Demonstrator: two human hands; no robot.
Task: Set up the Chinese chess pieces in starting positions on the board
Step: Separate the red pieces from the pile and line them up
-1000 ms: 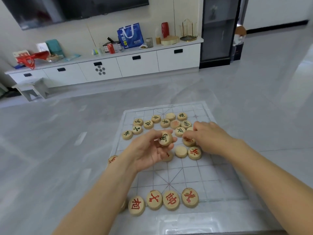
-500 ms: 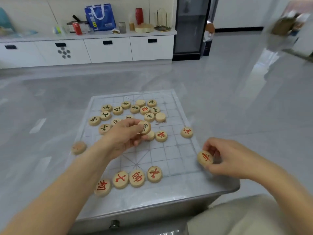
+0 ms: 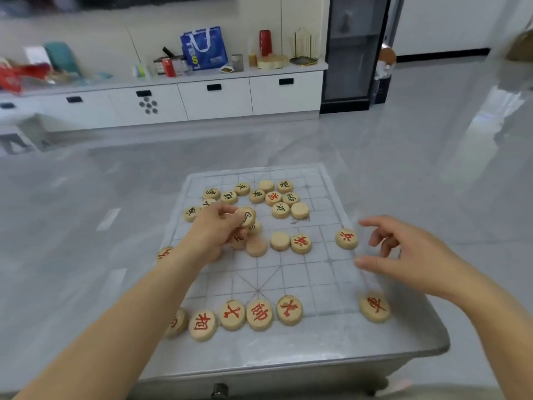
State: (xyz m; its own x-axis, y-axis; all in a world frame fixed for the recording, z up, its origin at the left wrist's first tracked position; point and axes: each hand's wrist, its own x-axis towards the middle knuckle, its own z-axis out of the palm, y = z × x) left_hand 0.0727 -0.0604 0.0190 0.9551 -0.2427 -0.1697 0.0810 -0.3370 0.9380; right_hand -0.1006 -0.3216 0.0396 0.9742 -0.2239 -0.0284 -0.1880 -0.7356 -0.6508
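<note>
Chess piece (image 3: 247,216) pinched in left hand (image 3: 210,235), over board (image 3: 317,272), left half. Right hand (image 3: 409,255) spread, empty, near red edge piece (image 3: 346,239).

Right hand (image 3: 409,255): 1.0 s ago over central pile. 0.5 s ago at right edge of board (image 3: 320,272), pinching red chariot. Now empty, fingers spread and loose, raised beside right edge.
Chariot (image 3: 374,308): out of hand, lies flat at near-right corner of grid, clear of fingers.
Red soldier (image 3: 346,239): not at right edge 1.0 s ago. There from 0.5 s ago, now on right edge line, near right fingertips.
</note>
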